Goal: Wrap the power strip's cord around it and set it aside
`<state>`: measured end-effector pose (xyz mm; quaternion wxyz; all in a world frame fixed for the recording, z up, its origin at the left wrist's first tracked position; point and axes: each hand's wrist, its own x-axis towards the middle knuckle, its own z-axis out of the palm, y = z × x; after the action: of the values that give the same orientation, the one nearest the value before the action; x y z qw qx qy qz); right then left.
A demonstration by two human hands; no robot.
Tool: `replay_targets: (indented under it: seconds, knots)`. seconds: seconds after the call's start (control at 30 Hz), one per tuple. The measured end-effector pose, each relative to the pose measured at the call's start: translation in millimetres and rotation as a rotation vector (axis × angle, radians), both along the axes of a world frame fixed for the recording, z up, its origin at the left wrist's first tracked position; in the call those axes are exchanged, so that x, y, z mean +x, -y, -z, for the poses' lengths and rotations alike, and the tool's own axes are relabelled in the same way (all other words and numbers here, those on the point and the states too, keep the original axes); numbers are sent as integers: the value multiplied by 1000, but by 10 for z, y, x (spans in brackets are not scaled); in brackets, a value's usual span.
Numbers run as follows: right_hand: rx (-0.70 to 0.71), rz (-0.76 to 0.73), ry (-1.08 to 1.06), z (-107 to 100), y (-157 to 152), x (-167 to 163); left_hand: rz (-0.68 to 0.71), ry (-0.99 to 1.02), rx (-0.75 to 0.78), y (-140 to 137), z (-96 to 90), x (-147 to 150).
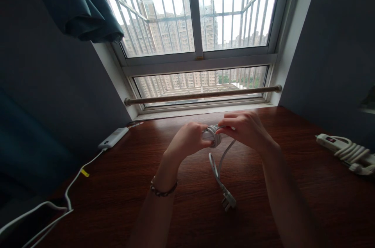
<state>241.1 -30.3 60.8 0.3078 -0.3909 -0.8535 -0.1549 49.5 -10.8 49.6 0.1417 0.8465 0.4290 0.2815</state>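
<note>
Your left hand (189, 140) has the near-left end of the white body (207, 135), probably a power strip, with thumb below and index above. Those fingers are closed down to its thickness, so they look like the anchor side: body braced, coil left clear. The cable coil (216, 136) wraps around the body in several turns, just right of your left fingertips, bunched tight between the two hands.

Your right hand (243, 129) comes in from the other side. Thumb and index are pinched nearly together on a strand at the coil's upper right. Likely reason: it keeps that strand taut so the turns don't slacken. The remaining right fingers are curled; can't tell if they touch anything. The body's far end is mostly behind that hand, so can't call its length.

The loose tail (224, 158) drops below the right fingers, loops back on itself and ends at the plug (229, 200), pins toward you, well apart from both hands. Can't tell whether the plug rests on the bench (187, 209) or hangs just over it.

Second strip (328, 141) sits at the right with its own cord wound round it; white box (114, 138) is at the left, lead attached. Both well apart from your hands, so the middle gives you elbow room.
</note>
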Motion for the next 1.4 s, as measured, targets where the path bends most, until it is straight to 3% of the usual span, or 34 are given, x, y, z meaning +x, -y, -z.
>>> replay_targets:
  seconds: [0.13,0.23,0.33,0.4,0.53,0.6,0.8,0.9,1.1,1.17,1.3,1.4]
  knots:
    - [85,44,20,-3,11,6,-2,18,23,-19,107,49]
    - [158,74,13,-6,38,-2,-172,27,61,-94,208,153]
    - [227,110,-33,-11,76,-2,-326,206,7,-220,278,248]
    - [260,134,-78,-19,101,11,-263,384,-136,-301,295,270]
    - [302,144,-161,-46,149,59,25,658,-629,-373,290,231]
    - [320,137,-174,-61,179,82,126,757,-806,-369,291,214]
    - [405,136,-204,-89,276,131,157,943,-988,-346,285,253]
    - [437,143,-180,-96,284,125,81,871,-898,-353,261,260]
    - [393,140,-34,-86,249,32,-111,305,-242,-220,205,193]
    - [366,121,-6,-77,241,-2,-188,123,-95,-107,178,176]
    - [306,82,24,-56,220,-48,-291,-137,93,103,102,143]
    - [249,45,21,-43,192,-53,-156,-199,74,173,22,31]
